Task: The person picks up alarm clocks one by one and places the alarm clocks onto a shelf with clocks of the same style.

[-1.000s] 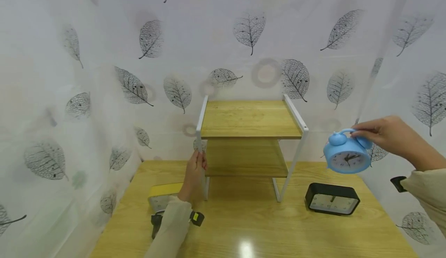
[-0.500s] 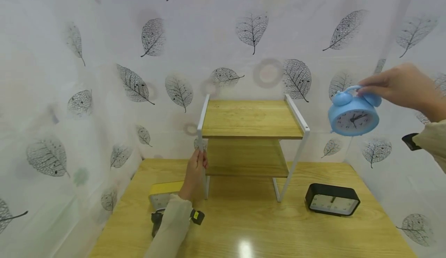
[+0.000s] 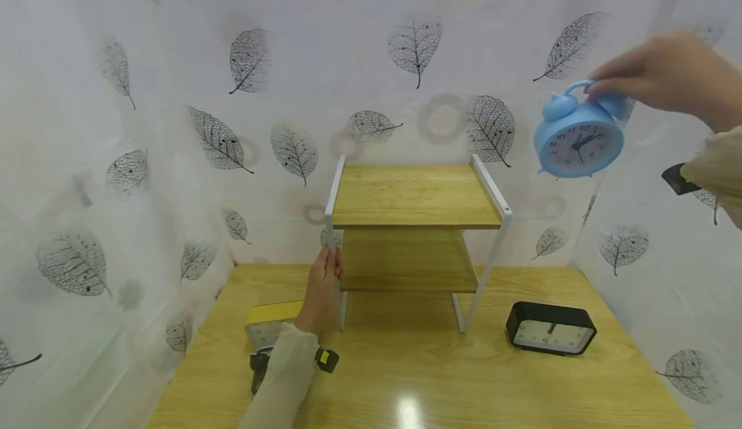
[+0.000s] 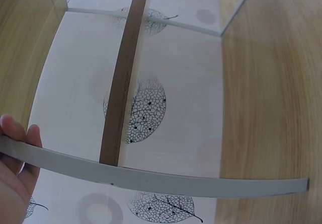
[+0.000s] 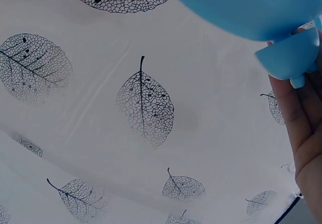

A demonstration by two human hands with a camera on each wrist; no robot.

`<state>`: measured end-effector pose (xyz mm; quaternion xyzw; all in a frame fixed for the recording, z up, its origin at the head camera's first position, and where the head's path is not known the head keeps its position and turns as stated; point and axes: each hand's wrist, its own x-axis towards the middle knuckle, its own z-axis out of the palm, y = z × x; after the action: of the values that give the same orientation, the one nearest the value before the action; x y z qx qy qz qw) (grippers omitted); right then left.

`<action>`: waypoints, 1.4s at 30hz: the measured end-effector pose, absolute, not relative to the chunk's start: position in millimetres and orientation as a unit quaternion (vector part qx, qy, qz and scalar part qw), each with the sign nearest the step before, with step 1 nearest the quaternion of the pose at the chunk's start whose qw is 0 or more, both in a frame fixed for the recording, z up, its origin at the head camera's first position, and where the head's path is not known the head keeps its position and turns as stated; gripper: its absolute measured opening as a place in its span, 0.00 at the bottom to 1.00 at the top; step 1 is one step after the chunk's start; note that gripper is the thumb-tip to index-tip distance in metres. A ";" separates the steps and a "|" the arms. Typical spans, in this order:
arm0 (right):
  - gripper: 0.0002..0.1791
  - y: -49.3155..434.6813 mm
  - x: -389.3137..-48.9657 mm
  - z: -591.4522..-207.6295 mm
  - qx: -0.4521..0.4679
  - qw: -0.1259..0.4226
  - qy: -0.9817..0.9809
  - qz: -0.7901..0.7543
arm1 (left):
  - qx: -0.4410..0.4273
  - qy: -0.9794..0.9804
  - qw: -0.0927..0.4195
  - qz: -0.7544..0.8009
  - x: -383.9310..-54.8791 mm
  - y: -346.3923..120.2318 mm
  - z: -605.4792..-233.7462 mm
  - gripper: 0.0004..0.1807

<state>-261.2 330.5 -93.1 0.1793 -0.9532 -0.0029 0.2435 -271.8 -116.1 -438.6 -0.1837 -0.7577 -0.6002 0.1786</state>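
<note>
Yellow clock: far left on the table (image 3: 377, 377), yellow clock (image 3: 272, 313), face partly covered by the left forearm and sleeve.
Dark item: dark item (image 3: 259, 368) just in front of the yellow clock, mostly behind the left sleeve; can't make out what it is.
Left hand: left hand (image 3: 321, 282) closed round the shelf's left white upright (image 4: 151, 178), fingers and thumb on either side of the bar. Left wrist view cuts the hand off at its edge.
Shelf: two-tier wood shelf (image 3: 414, 194), white metal frame, stands on the table mid-scene. Upper board hides part of the lower one.
Black clock: black clock (image 3: 551, 328) on the table, right of the shelf, well apart from it.
Blue alarm clock: blue alarm clock (image 3: 580, 149) in the air above the black clock, right of the shelf, tilted, dial toward the head camera. Right wrist view gets only part of its body and one bell.
Right hand: right hand (image 3: 672, 78) pinches the blue alarm clock by its top handle; fingers partly cover the right bell. Sleeve runs out of frame.
</note>
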 end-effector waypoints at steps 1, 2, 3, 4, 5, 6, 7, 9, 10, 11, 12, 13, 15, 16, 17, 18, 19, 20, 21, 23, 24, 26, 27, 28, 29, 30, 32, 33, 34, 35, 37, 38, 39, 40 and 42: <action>0.17 328.7 -261.9 -91.7 0.179 0.243 -0.953 0.000 | -0.193 -0.753 0.186 -0.601 -271.9 -115.9 -439.2 0.17; 0.16 327.1 -262.4 -90.3 0.180 0.243 -0.953 -0.002 | -0.203 -0.749 0.193 -0.601 -271.9 -115.6 -439.6 0.19; 0.16 326.0 -263.2 -89.1 0.183 0.246 -0.952 -0.001 | -0.213 -0.744 0.199 -0.602 -271.7 -115.4 -440.1 0.20; 0.15 325.1 -264.1 -87.7 0.185 0.250 -0.950 0.000 | -0.227 -0.734 0.208 -0.606 -271.5 -115.1 -440.8 0.20; 0.15 324.2 -265.1 -86.7 0.188 0.253 -0.949 0.000 | -0.234 -0.728 0.212 -0.609 -271.0 -114.9 -440.9 0.21; 0.14 323.5 -266.4 -85.8 0.193 0.258 -0.947 0.000 | -0.236 -0.726 0.213 -0.610 -270.5 -114.6 -440.8 0.22; 0.14 322.7 -267.4 -85.3 0.196 0.259 -0.946 0.005 | -0.234 -0.727 0.212 -0.610 -269.7 -114.4 -440.1 0.21; 0.14 320.5 -270.0 -84.6 0.199 0.265 -0.943 0.006 | -0.218 -0.734 0.206 -0.609 -269.1 -114.2 -439.3 0.20; 0.14 319.0 -271.2 -84.6 0.200 0.265 -0.943 0.008 | -0.209 -0.738 0.198 -0.610 -268.4 -114.1 -438.0 0.19; 0.14 317.2 -272.5 -84.8 0.201 0.266 -0.943 0.010 | -0.192 -0.748 0.183 -0.608 -265.4 -113.5 -432.7 0.18; 0.14 315.0 -273.5 -84.9 0.206 0.267 -0.941 0.014 | -0.183 -0.755 0.176 -0.604 -262.0 -112.8 -427.1 0.16; 0.14 312.3 -274.3 -85.1 0.207 0.268 -0.941 0.017 | -0.176 -0.759 0.167 -0.604 -258.9 -112.3 -422.1 0.15; 0.13 306.6 -276.4 -85.7 0.219 0.274 -0.936 0.022 | -0.167 -0.764 0.152 -0.604 -253.0 -111.5 -412.8 0.14; 0.13 303.5 -277.0 -86.0 0.223 0.274 -0.935 0.029 | -0.164 -0.766 0.147 -0.604 -250.1 -111.1 -408.4 0.14; 0.12 300.4 -277.9 -86.1 0.226 0.275 -0.934 0.035 | -0.162 -0.768 0.145 -0.603 -247.8 -110.7 -404.6 0.13; 0.12 297.3 -278.6 -86.4 0.228 0.275 -0.933 0.040 | -0.164 -0.767 0.146 -0.603 -247.7 -110.7 -404.6 0.14; 0.12 294.5 -279.4 -86.8 0.228 0.273 -0.933 0.046 | -0.161 -0.767 0.143 -0.605 -248.2 -110.8 -405.4 0.14; 0.12 291.9 -280.3 -87.3 0.230 0.272 -0.933 0.052 | -0.161 -0.766 0.143 -0.606 -248.6 -110.9 -405.8 0.14; 0.12 289.3 -281.2 -87.9 0.229 0.271 -0.933 0.060 | -0.161 -0.765 0.143 -0.607 -248.7 -110.9 -406.0 0.14; 0.12 283.9 -282.5 -89.4 0.230 0.268 -0.932 0.074 | -0.161 -0.765 0.142 -0.608 -248.7 -110.9 -406.2 0.14; 0.12 281.1 -283.1 -90.2 0.234 0.269 -0.931 0.078 | -0.160 -0.764 0.140 -0.609 -248.6 -111.0 -406.2 0.14; 0.12 276.0 -285.3 -91.5 0.242 0.272 -0.927 0.086 | -0.156 -0.762 0.137 -0.613 -248.2 -111.3 -405.7 0.14; 0.11 273.1 -286.2 -92.2 0.245 0.273 -0.926 0.090 | -0.154 -0.762 0.135 -0.614 -248.0 -111.5 -405.3 0.14; 0.11 271.0 -287.4 -93.4 0.248 0.274 -0.925 0.093 | -0.153 -0.762 0.134 -0.615 -248.0 -111.4 -405.3 0.14; 0.11 268.9 -288.8 -94.4 0.250 0.275 -0.923 0.095 | -0.149 -0.760 0.132 -0.618 -247.9 -111.3 -405.2 0.14; 0.11 267.1 -290.3 -95.4 0.251 0.273 -0.923 0.098 | -0.147 -0.759 0.132 -0.620 -248.0 -111.1 -405.3 0.14; 0.12 263.8 -293.5 -97.9 0.255 0.270 -0.923 0.102 | -0.145 -0.758 0.131 -0.622 -248.3 -110.8 -405.0 0.14; 0.11 262.1 -294.8 -99.1 0.256 0.270 -0.923 0.104 | -0.146 -0.757 0.132 -0.623 -248.6 -110.7 -405.1 0.14; 0.11 261.0 -296.6 -100.3 0.256 0.269 -0.922 0.106 | -0.146 -0.755 0.134 -0.624 -249.0 -110.5 -405.2 0.14; 0.11 259.9 -298.3 -101.4 0.255 0.267 -0.923 0.108 | -0.147 -0.754 0.136 -0.625 -249.4 -110.3 -405.2 0.14; 0.11 258.4 -302.4 -104.0 0.253 0.263 -0.924 0.113 | -0.150 -0.751 0.140 -0.628 -250.2 -109.8 -405.4 0.14; 0.11 257.5 -304.5 -105.4 0.252 0.263 -0.924 0.117 | -0.151 -0.750 0.141 -0.629 -250.6 -109.6 -405.7 0.14; 0.11 256.8 -306.7 -107.1 0.250 0.262 -0.924 0.121 | -0.151 -0.748 0.142 -0.631 -251.0 -109.3 -406.0 0.14; 0.11 256.1 -309.0 -109.0 0.249 0.260 -0.924 0.125 | -0.151 -0.747 0.141 -0.633 -251.3 -109.0 -406.3 0.14; 0.11 254.6 -313.4 -113.2 0.248 0.255 -0.925 0.131 | -0.150 -0.744 0.139 -0.636 -251.6 -108.5 -407.1 0.15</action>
<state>-313.4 254.6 -113.2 0.2483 -0.9253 0.1305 0.2553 -251.6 -108.5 -407.1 -0.1497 -0.7440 -0.6361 0.1393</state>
